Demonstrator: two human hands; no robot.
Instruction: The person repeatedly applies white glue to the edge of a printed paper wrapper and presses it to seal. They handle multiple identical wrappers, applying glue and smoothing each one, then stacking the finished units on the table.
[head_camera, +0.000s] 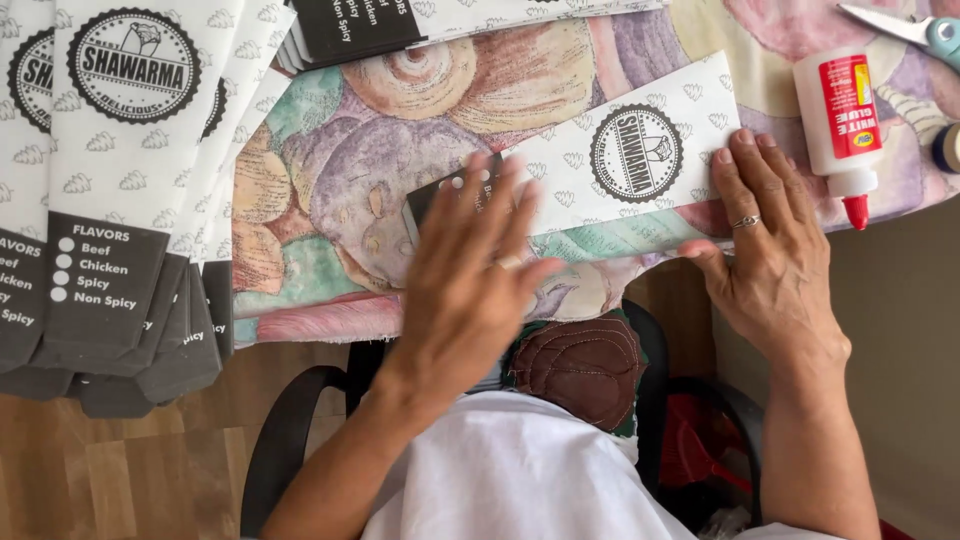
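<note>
A white paper sleeve (640, 150) with a round black emblem and a black end lies slanted on the patterned tablecloth (350, 160). My left hand (470, 280), blurred with motion, lies flat with spread fingers over the sleeve's black left end. Flat on the sleeve's right edge rests my right hand (770, 250), a ring on one finger. Neither hand grips anything.
A fanned stack of the same white and black sleeves (120, 180) covers the left side. More sleeves (370, 25) lie at the top. A white glue bottle with a red tip (840, 120) and scissors (915, 30) lie at the right. A black chair (290, 420) shows below.
</note>
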